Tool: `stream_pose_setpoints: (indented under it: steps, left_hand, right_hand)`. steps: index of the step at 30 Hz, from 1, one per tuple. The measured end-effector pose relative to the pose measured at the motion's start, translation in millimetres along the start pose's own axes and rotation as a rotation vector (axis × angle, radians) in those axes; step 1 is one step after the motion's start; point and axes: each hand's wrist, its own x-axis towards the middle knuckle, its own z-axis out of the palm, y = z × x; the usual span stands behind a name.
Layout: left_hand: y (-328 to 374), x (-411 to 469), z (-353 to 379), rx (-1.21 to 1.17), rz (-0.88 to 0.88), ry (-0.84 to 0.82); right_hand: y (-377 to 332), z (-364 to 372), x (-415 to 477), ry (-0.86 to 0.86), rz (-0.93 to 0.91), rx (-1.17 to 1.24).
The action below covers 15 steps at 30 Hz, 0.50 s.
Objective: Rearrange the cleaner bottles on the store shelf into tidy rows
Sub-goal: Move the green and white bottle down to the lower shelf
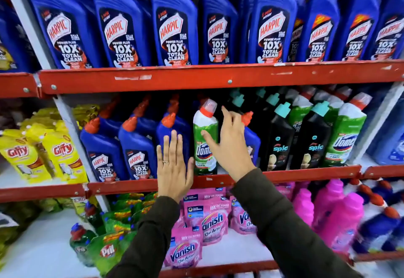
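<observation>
On the middle shelf a green and white Domex bottle (205, 138) with a red cap stands among blue Harpic bottles (136, 148). My left hand (173, 168) is flat and open, fingers up, in front of the blue bottle just left of the Domex bottle. My right hand (228, 144) is open with fingers spread; its thumb lies across the Domex bottle's front and its fingers reach behind it. A blue Harpic bottle (251, 140) is partly hidden behind my right hand. Black Spic bottles (278, 140) and more green Domex bottles (345, 138) stand to the right.
The red shelf rail (122, 185) runs below the bottles. Large blue Harpic bottles (175, 22) fill the top shelf. Yellow Giffy pouches (63, 155) stand at the left. Pink Vanish pouches (207, 218), pink bottles (341, 218) and green Pril pouches (109, 247) fill the bottom shelf.
</observation>
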Motion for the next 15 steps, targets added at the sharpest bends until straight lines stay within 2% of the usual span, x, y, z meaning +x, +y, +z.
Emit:
stream_pose_setpoints:
  steps: [2, 6, 10, 15]
  left_hand:
    - [-3.3, -3.9, 7.9, -0.008, -0.058, -0.026]
    - [-11.3, -18.9, 35.4, 0.004, -0.047, -0.071]
    - [-17.3, -21.4, 53.3, 0.030, -0.053, -0.021]
    - [-18.2, -22.7, 56.2, 0.021, -0.046, 0.015]
  right_hand:
    - [-3.3, 7.1, 7.7, 0.027, 0.008, 0.028]
    - [-9.4, 23.0, 19.3, 0.083, 0.072, -0.008]
    - [-11.6, 31.9, 25.4, 0.132, 0.129, -0.057]
    - [-11.4, 34.8, 26.4, 0.150, 0.107, -0.096]
